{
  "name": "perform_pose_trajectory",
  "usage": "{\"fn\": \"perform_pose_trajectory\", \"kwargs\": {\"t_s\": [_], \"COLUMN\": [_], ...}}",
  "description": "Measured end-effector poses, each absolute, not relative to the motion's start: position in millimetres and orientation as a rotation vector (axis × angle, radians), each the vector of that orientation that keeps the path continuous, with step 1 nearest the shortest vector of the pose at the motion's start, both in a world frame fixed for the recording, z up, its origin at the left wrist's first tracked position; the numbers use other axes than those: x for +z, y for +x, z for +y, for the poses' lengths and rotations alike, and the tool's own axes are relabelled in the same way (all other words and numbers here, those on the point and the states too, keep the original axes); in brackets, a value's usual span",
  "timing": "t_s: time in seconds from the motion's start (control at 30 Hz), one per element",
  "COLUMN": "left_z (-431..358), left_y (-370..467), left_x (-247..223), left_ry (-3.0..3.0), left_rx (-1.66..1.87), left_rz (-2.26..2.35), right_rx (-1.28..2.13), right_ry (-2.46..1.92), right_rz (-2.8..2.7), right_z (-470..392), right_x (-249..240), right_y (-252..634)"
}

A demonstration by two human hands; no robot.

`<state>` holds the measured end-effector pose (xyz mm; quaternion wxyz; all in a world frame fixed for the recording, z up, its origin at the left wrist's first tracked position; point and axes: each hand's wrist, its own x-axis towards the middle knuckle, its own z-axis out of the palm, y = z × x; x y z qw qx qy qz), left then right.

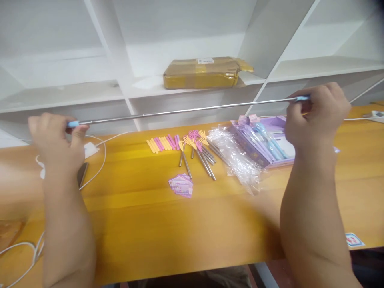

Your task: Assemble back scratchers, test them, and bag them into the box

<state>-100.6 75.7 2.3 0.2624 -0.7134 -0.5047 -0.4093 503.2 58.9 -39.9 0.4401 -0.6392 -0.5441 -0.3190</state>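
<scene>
I have both hands raised above the counter (144, 228), and I place everything here from the fan of purple cards (181, 186) lying on it. Higher than the cards and, as I see it, behind them, a thin silver rod (192, 109) stretches between my hands, its right end a little higher. To the left of the cards, my left hand (58, 138) has its fingers drawn in narrow, thumb and fingertips pinching the rod's pale blue end. To the right, the fingers of my right hand (319, 114) are curled around the other blue end. Just behind the cards are metal stems with yellow and pink hand-shaped heads (195, 146), beside a row of yellow and pink tubes (163, 143). Right of the cards come crumpled clear bags (243, 164), then an open purple box (280, 163). Well behind the cards, a taped carton (199, 76) sits on a white shelf. My open room is on the near side of the cards, where plain wood runs to the counter's front edge.
</scene>
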Motion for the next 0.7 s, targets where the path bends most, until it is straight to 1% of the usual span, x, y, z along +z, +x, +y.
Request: {"fn": "perform_pose_trajectory", "kwargs": {"t_s": [0.13, 0.27, 0.5, 0.7], "left_z": [69, 66, 73, 72], "left_y": [-96, -90, -95, -98], "left_x": [5, 6, 5, 7], "left_ry": [-1.916, -1.907, -1.863, -1.872], "left_rx": [-1.091, -1.093, -1.118, -1.073], "left_rz": [-1.32, -1.34, -1.307, -1.294], "right_rx": [-0.805, -0.794, -0.892, -0.901], "right_ry": [-1.642, -1.588, -1.509, -1.493], "right_rz": [-1.31, -1.301, -1.349, -1.354], "right_z": [52, 50, 49, 44], "right_x": [-37, -35, -35, -36], "right_y": [511, 514, 509, 508]}}
